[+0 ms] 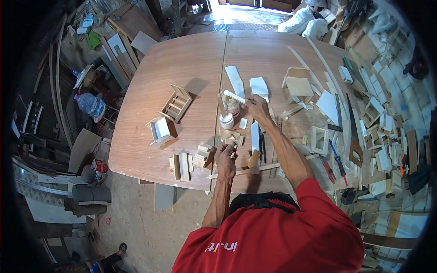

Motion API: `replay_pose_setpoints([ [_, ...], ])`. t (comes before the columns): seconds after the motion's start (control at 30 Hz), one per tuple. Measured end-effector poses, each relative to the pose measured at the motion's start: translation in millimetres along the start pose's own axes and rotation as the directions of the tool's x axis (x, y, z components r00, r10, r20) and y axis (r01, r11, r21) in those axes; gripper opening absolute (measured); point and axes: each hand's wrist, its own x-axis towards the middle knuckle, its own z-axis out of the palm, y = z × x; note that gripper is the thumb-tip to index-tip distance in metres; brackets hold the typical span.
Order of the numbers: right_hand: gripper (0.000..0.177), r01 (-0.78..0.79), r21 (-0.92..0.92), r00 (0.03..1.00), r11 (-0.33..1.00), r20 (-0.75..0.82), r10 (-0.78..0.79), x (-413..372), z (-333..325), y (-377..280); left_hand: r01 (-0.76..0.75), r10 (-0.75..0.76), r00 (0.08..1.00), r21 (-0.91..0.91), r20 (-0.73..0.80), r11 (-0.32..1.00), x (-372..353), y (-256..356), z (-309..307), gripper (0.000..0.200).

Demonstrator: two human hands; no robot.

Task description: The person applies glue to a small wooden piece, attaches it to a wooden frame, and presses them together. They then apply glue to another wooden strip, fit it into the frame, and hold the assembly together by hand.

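Observation:
My right hand [258, 108] is closed on a light, flat strip [234, 96] above a jar [232, 105] with brownish smears. Just below that jar stands a white-topped container [226, 120]. My left hand [226, 158] has its fingers curled together near small wooden pieces [233, 138]; what it holds, if anything, is too small to name. Stacked wood blocks [203, 154] lie to its left. A white strip [255, 135] lies between my two forearms.
A small slatted wooden frame [176, 104] and a small box-like piece [160, 129] stand at the left. A miniature wooden chair [298, 85], pliers [327, 170] and a screwdriver [337, 159] are at the right. Scrap wood [382, 123] piles beyond. A person [309, 22] is at the far edge.

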Motion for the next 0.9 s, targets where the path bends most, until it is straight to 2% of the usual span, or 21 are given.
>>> replay_pose_setpoints([
  [0.07,0.019,-0.072,0.153,0.996,0.986,-0.034,0.078,5.4,13.0,5.1,0.008,-0.008,1.000,0.008,0.015,1.000,0.5,1.4,-6.1,0.007],
  [0.13,0.018,-0.086,0.135,0.994,0.987,-0.058,0.094,3.8,15.6,0.1,0.001,-0.001,1.000,0.018,-0.010,1.000,-2.4,2.8,-8.8,0.006],
  [0.2,0.019,-0.042,-0.001,0.996,0.999,-0.074,0.042,2.4,12.1,0.5,0.003,-0.003,1.000,0.022,-0.023,1.000,-5.8,6.4,-11.4,0.006],
  [0.23,0.018,0.040,-0.119,0.990,0.992,-0.132,-0.056,2.0,11.1,2.5,0.005,-0.004,1.000,0.027,-0.030,1.000,-7.8,9.2,-10.9,0.005],
  [0.27,0.018,0.039,-0.118,0.990,0.992,-0.128,-0.054,0.2,8.2,5.1,0.006,-0.005,0.999,0.033,-0.036,0.999,-8.6,11.1,-11.7,0.005],
  [0.33,0.018,0.020,-0.403,0.984,0.915,-0.156,-0.090,-16.0,-6.1,-18.4,0.018,-0.017,0.999,0.036,-0.030,0.999,-6.3,11.4,-17.1,0.005],
  [0.37,0.017,0.016,-0.432,0.982,0.902,-0.164,-0.096,-20.7,-10.3,-22.9,0.029,-0.029,0.999,0.039,-0.020,0.999,-5.2,10.6,-18.8,0.005],
  [0.5,0.017,0.126,-0.432,0.986,0.893,-0.048,-0.162,-29.0,-11.0,-14.4,0.045,-0.044,0.999,0.036,-0.018,0.998,-1.8,11.0,-18.5,0.006],
  [0.57,0.020,0.017,-0.162,0.995,0.987,0.098,-0.001,-30.4,-2.5,-7.1,0.053,-0.053,0.999,0.048,0.001,0.997,0.7,9.6,-18.1,0.008],
  [0.6,0.020,0.019,-0.163,0.995,0.986,0.098,-0.003,-29.7,2.0,-0.9,0.052,-0.052,0.999,0.047,0.002,0.998,1.2,9.9,-17.4,0.008],
  [0.67,0.022,-0.028,-0.032,0.989,0.999,0.145,0.032,-28.6,13.3,11.3,0.061,-0.062,0.998,0.042,0.007,0.997,1.4,11.6,-17.6,0.009],
  [0.73,0.023,-0.012,-0.032,0.987,0.999,0.163,0.017,-27.2,20.3,13.9,0.061,-0.062,0.998,0.046,0.006,0.997,2.0,11.1,-21.4,0.009],
  [0.83,0.023,-0.087,-0.014,0.975,0.996,0.206,0.088,-24.9,30.8,25.5,0.055,-0.055,0.998,0.048,0.001,0.997,-0.2,10.8,-25.5,0.009],
  [0.9,0.023,0.050,-0.059,0.979,0.997,0.199,-0.037,-18.6,40.5,38.8,0.049,-0.049,0.999,0.047,-0.006,0.998,-1.5,10.2,-26.3,0.009],
])
